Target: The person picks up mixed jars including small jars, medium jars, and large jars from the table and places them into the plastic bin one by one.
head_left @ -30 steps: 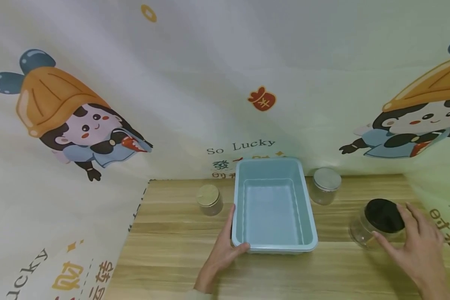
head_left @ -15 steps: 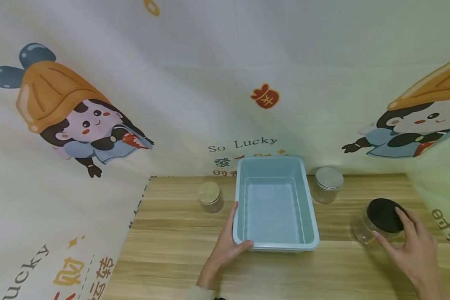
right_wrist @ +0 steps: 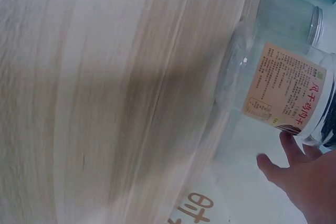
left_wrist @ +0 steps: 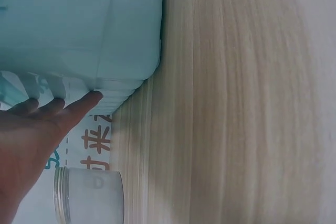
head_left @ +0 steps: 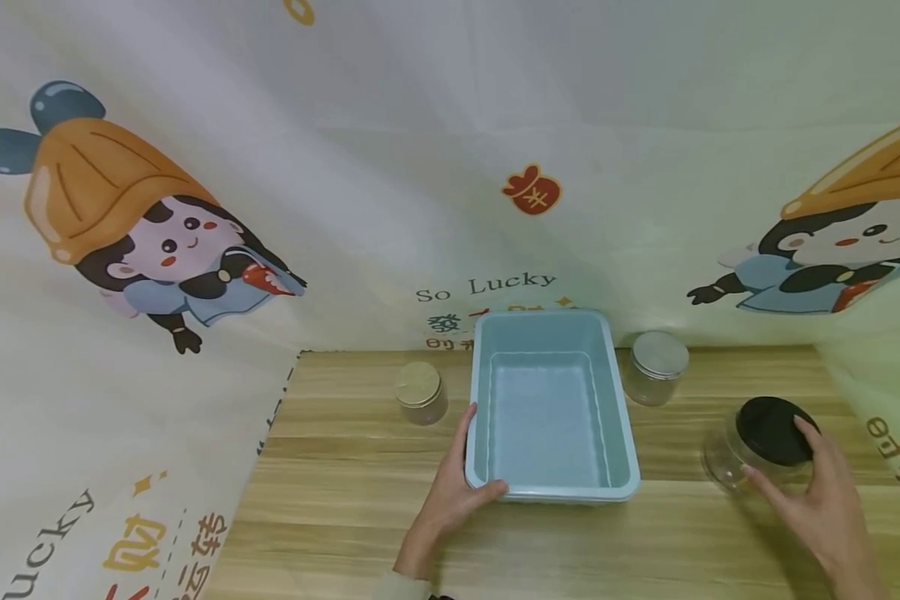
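Note:
A light blue plastic bin (head_left: 551,329) stands empty on the wooden table (head_left: 345,517). My left hand (head_left: 476,457) rests at the bin's near-left corner, with fingers straight along the left wall and the thumb on the front rim. The left wrist view shows the left hand (left_wrist: 63,104) with straight fingertips (left_wrist: 93,97) against the bin (left_wrist: 79,24). At the right is a clear jar with a black lid (head_left: 767,427). My right hand (head_left: 782,457) is spread over it, with a finger on the lid and the thumb at its side. In the right wrist view the right hand (right_wrist: 278,153) reaches the labelled jar (right_wrist: 283,93) with its fingertips.
A small jar with a gold lid (head_left: 420,393) stands left of the bin. A jar with a silver lid (head_left: 656,367) stands to the bin's right, near the back. A printed cloth backdrop (head_left: 420,167) closes off the back and sides. Bare wood lies in front of the bin.
My right hand has crept a little forward, and a finger now lies on the black lid. The left hand and the bin have stayed in place.

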{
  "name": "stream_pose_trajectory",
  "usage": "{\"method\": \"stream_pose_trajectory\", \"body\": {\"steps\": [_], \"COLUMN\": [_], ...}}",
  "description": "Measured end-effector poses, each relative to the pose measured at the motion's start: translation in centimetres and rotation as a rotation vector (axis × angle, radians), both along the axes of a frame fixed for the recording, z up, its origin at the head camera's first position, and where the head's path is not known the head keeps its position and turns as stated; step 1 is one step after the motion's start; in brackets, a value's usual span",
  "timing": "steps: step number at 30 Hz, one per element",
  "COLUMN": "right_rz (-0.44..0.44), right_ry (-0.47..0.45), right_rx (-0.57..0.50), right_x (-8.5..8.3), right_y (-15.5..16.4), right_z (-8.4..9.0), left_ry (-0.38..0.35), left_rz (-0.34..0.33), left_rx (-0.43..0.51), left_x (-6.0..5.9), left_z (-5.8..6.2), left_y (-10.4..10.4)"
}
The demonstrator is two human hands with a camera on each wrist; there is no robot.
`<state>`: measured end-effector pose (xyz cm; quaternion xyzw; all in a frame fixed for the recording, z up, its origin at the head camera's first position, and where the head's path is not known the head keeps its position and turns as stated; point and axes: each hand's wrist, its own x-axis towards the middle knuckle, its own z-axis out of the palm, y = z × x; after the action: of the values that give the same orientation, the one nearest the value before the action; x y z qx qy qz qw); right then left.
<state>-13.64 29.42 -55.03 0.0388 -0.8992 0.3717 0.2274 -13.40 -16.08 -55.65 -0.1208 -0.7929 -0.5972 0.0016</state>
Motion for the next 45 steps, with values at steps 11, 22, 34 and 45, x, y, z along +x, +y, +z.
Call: {"method": "stream_pose_trajectory", "body": {"steps": [11,22,34,45], "right_rz": [-0.105,-0.109,-0.125,-0.114], "right_ry": [-0.057,-0.060,-0.144,-0.114], "right_rx": [-0.184,-0.310,-0.464,-0.445], "right_x": [0.0,-0.6,-0.1,-0.6], "right_y": [-0.9,-0.9,-1.5,-1.9], "right_z": [-0.4,-0.1,-0.5,0.5], "left_ry": [0.008,0.032,0.043,0.027], "left_rz": [0.004,0.003,-0.008,0.015], "left_rx": [0.033,0.030,0.056,0.059], "left_x": [0.0,0.0,0.2,0.1], "left_z": [-0.1,-0.2,-0.5,-0.3], "left_y": [-0.1,0.0,0.1,0.3]}}
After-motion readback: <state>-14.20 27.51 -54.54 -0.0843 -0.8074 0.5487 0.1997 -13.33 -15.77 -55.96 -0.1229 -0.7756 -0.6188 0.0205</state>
